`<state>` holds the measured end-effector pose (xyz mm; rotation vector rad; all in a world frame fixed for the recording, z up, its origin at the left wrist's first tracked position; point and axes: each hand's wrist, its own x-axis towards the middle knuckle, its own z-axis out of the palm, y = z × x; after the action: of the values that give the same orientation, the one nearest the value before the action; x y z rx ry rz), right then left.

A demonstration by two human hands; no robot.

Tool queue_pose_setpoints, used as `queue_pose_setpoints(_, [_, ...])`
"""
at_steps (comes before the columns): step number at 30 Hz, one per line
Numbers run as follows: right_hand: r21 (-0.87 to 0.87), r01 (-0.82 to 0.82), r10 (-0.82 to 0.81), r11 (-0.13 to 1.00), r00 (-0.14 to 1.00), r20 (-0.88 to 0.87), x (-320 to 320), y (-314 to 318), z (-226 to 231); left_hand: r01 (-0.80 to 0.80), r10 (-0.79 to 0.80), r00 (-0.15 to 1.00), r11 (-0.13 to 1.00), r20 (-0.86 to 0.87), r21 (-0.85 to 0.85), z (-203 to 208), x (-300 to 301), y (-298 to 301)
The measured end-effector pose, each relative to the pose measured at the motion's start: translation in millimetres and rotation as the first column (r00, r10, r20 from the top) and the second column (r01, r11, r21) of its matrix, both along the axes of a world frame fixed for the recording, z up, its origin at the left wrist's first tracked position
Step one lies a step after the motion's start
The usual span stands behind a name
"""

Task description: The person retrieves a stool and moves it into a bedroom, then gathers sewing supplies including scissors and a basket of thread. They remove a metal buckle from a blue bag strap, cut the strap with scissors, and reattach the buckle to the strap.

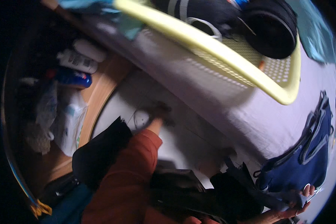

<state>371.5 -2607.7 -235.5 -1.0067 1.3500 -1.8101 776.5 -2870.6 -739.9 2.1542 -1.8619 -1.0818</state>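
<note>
My left hand, at the end of a red-orange sleeve, reaches down toward the pale floor between the shelf and the bed. It is dark and smeared by motion, so its fingers cannot be read. Beside it on the floor is a small white rounded object with dark spots and a thin cord-like line. At the lower right, my right hand is closed around something greyish-blue and dark; thin pale loops show at its fingers. A navy cloth bag with grey-edged straps lies just beyond that hand.
A yellow perforated basket with black items, one round, stands on a bed with a pale lilac sheet. On the left, a wooden shelf holds bottles and plastic-wrapped packs. Dark-clothed legs stand below.
</note>
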Motion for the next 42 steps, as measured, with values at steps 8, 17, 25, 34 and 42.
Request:
queue_pose_setpoints(8, [0.0,0.297,-0.297,0.955,0.955,-0.001,-20.4,20.5,-13.3,-0.497,0.747,0.12,0.615,-0.653,0.612,125.8,-0.6,4.9])
queue_pose_setpoints(17, [-0.262,0.004,0.118,0.965,0.885,0.449,64.2,-44.3,25.8,-0.392,0.585,0.589,0.81,-0.558,0.435,140.9,20.8,11.9])
queue_pose_setpoints(25, [-0.098,0.275,-0.234,0.957,0.923,0.306,50.6,-23.7,10.7,0.381,-0.446,0.88,0.869,0.164,0.316,76.0,-21.5,28.2])
queue_pose_setpoints(34, [-0.18,0.392,-0.245,0.902,0.809,0.534,56.9,-41.5,7.0,0.531,-0.559,0.75,0.828,0.355,0.181,38.6,11.8,48.7])
queue_pose_setpoints(42, [-0.268,-0.002,0.143,0.964,0.85,0.506,57.6,-44.8,12.8,0.516,-0.588,0.736,0.808,0.335,0.285,60.2,3.3,78.8])
